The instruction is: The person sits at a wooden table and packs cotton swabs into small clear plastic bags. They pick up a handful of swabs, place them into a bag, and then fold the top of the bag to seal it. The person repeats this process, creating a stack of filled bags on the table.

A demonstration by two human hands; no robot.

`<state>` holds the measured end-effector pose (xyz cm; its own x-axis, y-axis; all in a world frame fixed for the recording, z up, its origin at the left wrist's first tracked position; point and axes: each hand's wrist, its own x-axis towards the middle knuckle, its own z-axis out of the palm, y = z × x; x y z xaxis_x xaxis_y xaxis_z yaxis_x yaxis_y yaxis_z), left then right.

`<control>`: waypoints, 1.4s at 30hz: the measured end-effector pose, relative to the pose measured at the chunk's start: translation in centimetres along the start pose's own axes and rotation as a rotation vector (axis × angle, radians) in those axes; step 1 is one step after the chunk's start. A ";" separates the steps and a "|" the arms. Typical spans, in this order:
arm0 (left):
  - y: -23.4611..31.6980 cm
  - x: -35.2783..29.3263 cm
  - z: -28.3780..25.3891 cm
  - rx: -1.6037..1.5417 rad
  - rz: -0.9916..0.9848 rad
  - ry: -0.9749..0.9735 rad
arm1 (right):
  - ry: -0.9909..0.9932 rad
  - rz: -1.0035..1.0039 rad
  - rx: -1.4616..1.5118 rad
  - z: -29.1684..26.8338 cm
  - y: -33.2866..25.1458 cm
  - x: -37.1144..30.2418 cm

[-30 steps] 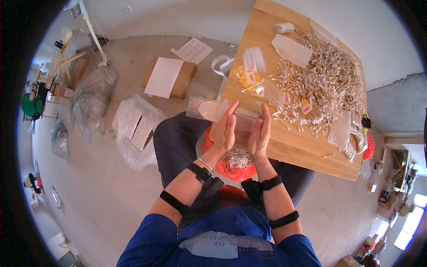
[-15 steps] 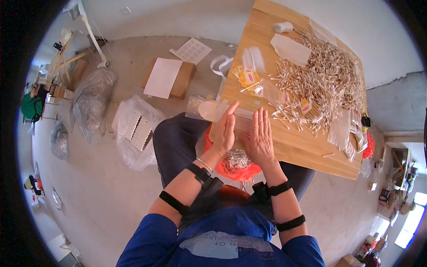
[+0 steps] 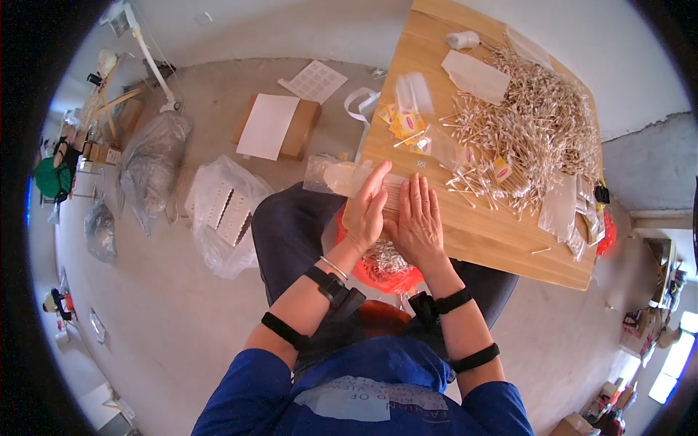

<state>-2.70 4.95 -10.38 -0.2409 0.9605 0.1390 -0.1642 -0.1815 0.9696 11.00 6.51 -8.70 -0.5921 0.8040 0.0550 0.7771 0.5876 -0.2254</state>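
Note:
Both my hands are at the near left corner of the wooden table (image 3: 487,236), their fingers stretched out. A flat row of cotton swabs (image 3: 393,195) lies between them, partly covered. My left hand (image 3: 366,214) stands on edge along the row's left side. My right hand (image 3: 419,227) lies flat against its right side, fingers together. Just left of my left hand, a clear plastic pouch (image 3: 327,174) sticks out past the table edge. Below my hands, a red bag (image 3: 403,280) holds loose cotton swabs (image 3: 385,256).
A large heap of cotton swabs (image 3: 538,116) covers the table's far right. Yellow cards (image 3: 407,125), clear bags (image 3: 414,93) and a white cup-like item (image 3: 462,40) lie around it. On the floor at left are a cardboard box (image 3: 302,127) and a plastic bag with white racks (image 3: 229,211).
My right hand has shifted slightly left and turned flatter, narrowing the gap between my hands. Less of the swab row shows now. My left hand has hardly moved.

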 end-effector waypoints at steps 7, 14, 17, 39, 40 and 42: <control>1.0 0.1 -0.1 0.402 -0.007 -0.072 | -0.012 0.014 -0.052 0.3 0.2 0.2; 1.8 0.1 -0.6 0.773 0.153 -0.184 | 0.026 -0.004 -0.044 0.1 0.0 0.2; 1.9 0.1 -0.3 0.751 0.124 -0.169 | 0.015 -0.011 -0.081 0.0 0.0 0.2; 1.2 0.8 -0.5 0.237 -0.012 -0.016 | 0.047 -0.024 0.066 0.3 -0.5 0.6; 1.1 0.7 -0.5 0.220 -0.022 -0.011 | 0.052 -0.013 0.073 0.3 -0.6 0.6; 1.2 0.7 -0.5 0.206 -0.029 -0.011 | 0.057 -0.001 0.079 0.3 -0.7 0.5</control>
<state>-3.49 5.28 -9.25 -0.2280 0.9673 0.1115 0.0288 -0.1078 0.9938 10.07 6.51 -8.77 -0.5781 0.8085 0.1102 0.7557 0.5814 -0.3015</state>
